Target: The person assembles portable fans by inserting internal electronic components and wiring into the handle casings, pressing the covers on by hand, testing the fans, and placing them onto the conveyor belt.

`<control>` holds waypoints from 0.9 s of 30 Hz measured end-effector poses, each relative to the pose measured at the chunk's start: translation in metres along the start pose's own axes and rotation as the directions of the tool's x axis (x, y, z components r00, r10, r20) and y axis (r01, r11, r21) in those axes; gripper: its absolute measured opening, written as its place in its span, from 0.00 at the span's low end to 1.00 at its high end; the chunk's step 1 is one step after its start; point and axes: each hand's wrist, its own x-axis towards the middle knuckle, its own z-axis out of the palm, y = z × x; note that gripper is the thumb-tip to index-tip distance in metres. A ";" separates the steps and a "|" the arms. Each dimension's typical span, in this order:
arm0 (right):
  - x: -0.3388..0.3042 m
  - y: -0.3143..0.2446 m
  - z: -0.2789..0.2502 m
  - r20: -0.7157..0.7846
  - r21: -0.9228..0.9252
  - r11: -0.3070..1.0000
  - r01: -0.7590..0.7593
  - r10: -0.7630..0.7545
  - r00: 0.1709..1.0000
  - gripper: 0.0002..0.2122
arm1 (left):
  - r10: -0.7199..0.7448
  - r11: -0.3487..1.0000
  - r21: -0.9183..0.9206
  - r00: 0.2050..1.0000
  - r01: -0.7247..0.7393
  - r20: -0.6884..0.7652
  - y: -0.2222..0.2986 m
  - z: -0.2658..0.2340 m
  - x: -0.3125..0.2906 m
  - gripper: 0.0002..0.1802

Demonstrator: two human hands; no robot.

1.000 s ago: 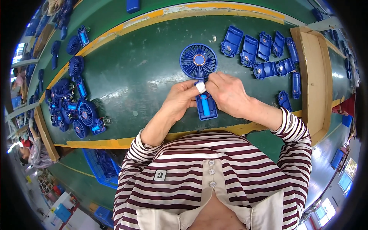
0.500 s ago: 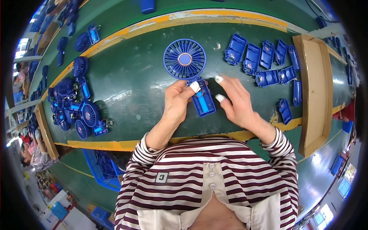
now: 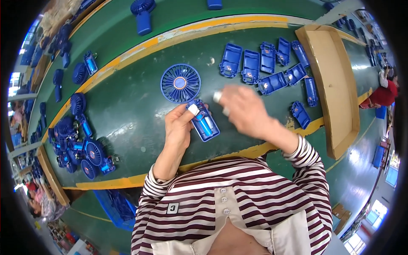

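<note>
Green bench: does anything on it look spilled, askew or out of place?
Nothing on the green bench looks spilled. Two mild oddities: one blue casing half lies slanted near the closer edge, apart from the other casings, and the blue fans at left overlap in a jumble.

Your right hand (image 3: 246, 111) is smeared by blur, so you cannot make out its separate fingers. Most of your left hand's fingers (image 3: 173, 115) are hidden behind the fan handle (image 3: 205, 125), and the white thumb cover (image 3: 194, 109) hides some of its inside. At left, the fans in the pile (image 3: 76, 146) overlap too much to count. The far edge cuts off a blue piece (image 3: 215, 4); at right, the person in red (image 3: 383, 95) is too small for you to read their hands
</note>
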 end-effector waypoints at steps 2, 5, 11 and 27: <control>0.015 0.038 -0.009 -0.066 -0.267 0.964 0.001 -0.019 0.998 0.19 | -0.021 1.000 0.005 1.000 0.021 0.013 -0.003 -0.002 0.003 0.14; 0.044 0.073 -0.025 0.103 -0.420 0.897 0.137 -0.103 0.989 0.15 | -0.053 0.999 0.012 0.998 0.053 0.020 -0.004 -0.004 0.003 0.17; 0.083 0.111 -0.003 0.375 -0.366 0.888 0.277 -0.131 0.918 0.17 | -0.072 0.997 0.002 0.997 0.072 0.002 -0.002 -0.007 0.003 0.17; 0.003 -0.037 -0.023 0.586 0.488 0.850 -0.199 -0.150 0.796 0.06 | -0.091 0.995 -0.030 0.996 0.090 -0.017 -0.003 -0.011 0.007 0.16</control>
